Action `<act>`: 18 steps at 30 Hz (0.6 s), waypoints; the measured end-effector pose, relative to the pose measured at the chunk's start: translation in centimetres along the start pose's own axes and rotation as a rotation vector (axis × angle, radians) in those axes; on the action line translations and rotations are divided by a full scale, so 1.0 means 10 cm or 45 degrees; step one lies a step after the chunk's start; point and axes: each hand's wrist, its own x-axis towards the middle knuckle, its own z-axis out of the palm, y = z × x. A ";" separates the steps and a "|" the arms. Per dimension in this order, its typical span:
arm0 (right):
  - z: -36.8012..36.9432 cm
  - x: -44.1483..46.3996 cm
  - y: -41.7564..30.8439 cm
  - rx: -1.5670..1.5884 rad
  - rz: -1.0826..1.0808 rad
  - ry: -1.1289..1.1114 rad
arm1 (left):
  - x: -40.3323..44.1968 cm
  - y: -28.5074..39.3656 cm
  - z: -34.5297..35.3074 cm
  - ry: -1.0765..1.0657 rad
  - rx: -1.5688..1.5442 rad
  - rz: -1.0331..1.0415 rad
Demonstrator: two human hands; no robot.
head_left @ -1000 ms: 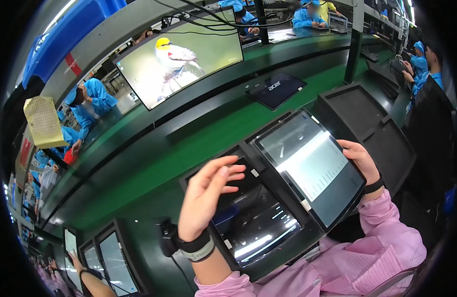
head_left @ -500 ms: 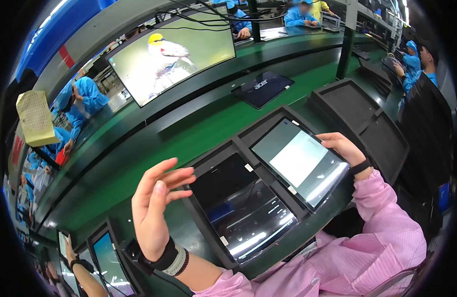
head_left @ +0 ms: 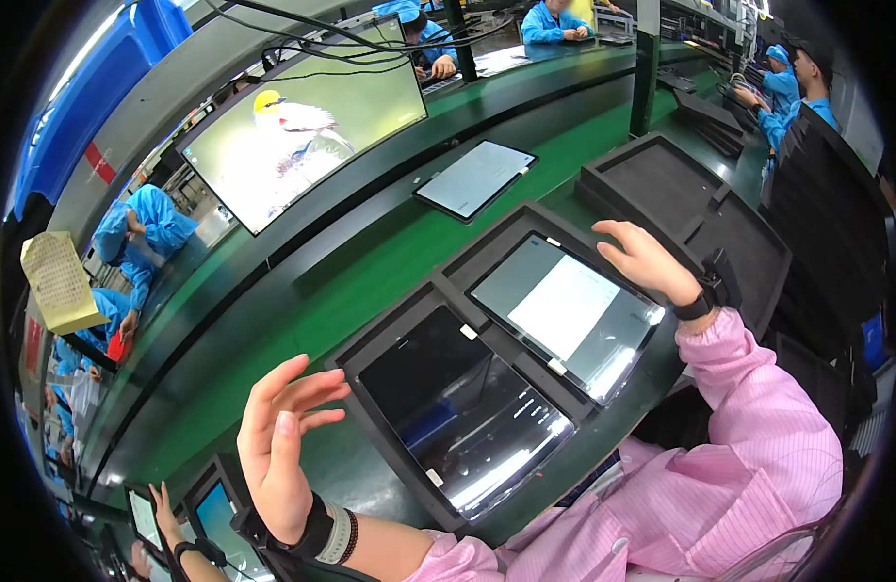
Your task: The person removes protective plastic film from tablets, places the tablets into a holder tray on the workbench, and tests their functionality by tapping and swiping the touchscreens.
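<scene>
My left hand is raised to the left of a dark-screened tablet, with its fingers apart and nothing in them. That tablet lies in the left recess of a black foam tray, and bright reflections cross its lower part. In the right recess is a lit tablet showing a white window on a grey-green background. Beyond its right edge, my right hand is held open with the fingers stretched out, apart from the tablet. Small white tabs stick to the edges of both tablets.
Another tablet with a pale screen lies on the green bench strip. A second black foam tray stands at the right. A monitor shows a bird. At lower left, another person's hand is beside a tablet. Co-workers in blue sit around.
My right hand has come off the lit tablet's edge and opened. The tablet on the bench strip went from an acer logo to a pale screen. The whole view has shifted slightly.
</scene>
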 end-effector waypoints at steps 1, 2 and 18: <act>0.03 0.02 0.12 -0.101 0.007 -0.014 | -0.01 0.00 -0.02 0.008 0.006 0.001; 0.05 0.06 0.21 -0.051 0.139 -0.125 | -0.03 0.01 -0.03 0.019 0.013 0.003; -0.13 0.66 -0.20 -0.160 -0.086 -0.844 | -0.15 -0.51 0.03 -0.115 -0.048 -0.383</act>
